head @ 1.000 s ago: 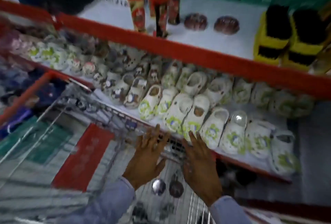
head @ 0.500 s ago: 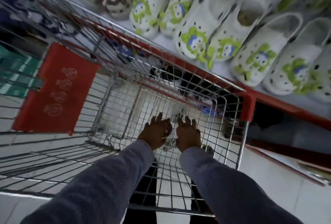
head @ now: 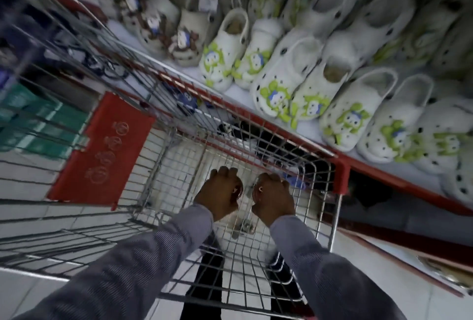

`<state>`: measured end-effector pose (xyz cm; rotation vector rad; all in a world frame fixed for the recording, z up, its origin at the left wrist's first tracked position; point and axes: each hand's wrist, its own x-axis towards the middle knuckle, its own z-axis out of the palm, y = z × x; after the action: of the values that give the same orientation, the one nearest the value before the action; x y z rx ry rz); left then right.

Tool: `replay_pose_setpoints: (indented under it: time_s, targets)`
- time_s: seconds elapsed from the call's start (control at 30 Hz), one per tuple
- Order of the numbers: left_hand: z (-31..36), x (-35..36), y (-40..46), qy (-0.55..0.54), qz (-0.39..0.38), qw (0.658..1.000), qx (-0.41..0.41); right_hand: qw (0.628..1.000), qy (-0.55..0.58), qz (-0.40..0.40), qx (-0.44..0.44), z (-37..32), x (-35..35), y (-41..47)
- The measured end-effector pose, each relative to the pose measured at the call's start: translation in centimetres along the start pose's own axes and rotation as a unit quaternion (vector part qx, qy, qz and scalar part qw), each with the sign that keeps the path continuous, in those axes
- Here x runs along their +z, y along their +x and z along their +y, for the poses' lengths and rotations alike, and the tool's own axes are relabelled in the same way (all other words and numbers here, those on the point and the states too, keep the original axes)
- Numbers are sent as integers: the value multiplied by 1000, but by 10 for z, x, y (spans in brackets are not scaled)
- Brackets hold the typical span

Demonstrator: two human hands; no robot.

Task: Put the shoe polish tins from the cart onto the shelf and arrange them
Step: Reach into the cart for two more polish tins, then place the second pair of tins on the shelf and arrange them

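Both my hands are down inside the wire cart [head: 323, 219]. My left hand [head: 220, 195] is curled into a fist around a small round shiny shoe polish tin [head: 238, 189], of which only an edge shows. My right hand [head: 275, 199] is closed the same way on another tin [head: 258, 189]. The two fists sit side by side, a little apart. A few blurred tins [head: 243, 227] lie on the cart's bottom below my hands. The shelf [head: 286, 125] with a red front edge runs just beyond the cart.
Rows of white clogs with green figures [head: 279, 84] fill the shelf board. A red plastic flap [head: 102, 150] hangs on the cart's left side. A red corner guard [head: 341, 178] caps the cart's right corner. White floor tiles show beneath.
My view dropped from the upper shelves into the cart. My hands went from flat and spread on the cart bottom to closed fists, each on a tin, slightly raised.
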<state>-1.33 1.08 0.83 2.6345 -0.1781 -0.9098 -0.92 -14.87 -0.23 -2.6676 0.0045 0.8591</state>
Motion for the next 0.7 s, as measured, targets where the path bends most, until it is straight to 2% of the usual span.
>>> replay_pose_setpoints:
  time_s: [0.1,0.2,0.37,0.5,0.7]
  targets:
    - [13,-61,-35,-29,64,997,-16,997,48,47,-40,-26,-73,-29]
    - [28,-124,-71,-22,113,993,6,989,58,88,-104,-49,-145,-60]
    - [72,-235,-122,-32,242,968,61,965,72,202,-150,-86,-269,-112]
    - [124,-314,-149,7,308,947,96,948,93,252,-173,-99,-354,-151]
    - [190,-401,-151,-1,381,909,167,917,115,340,-176,-95,-444,-168]
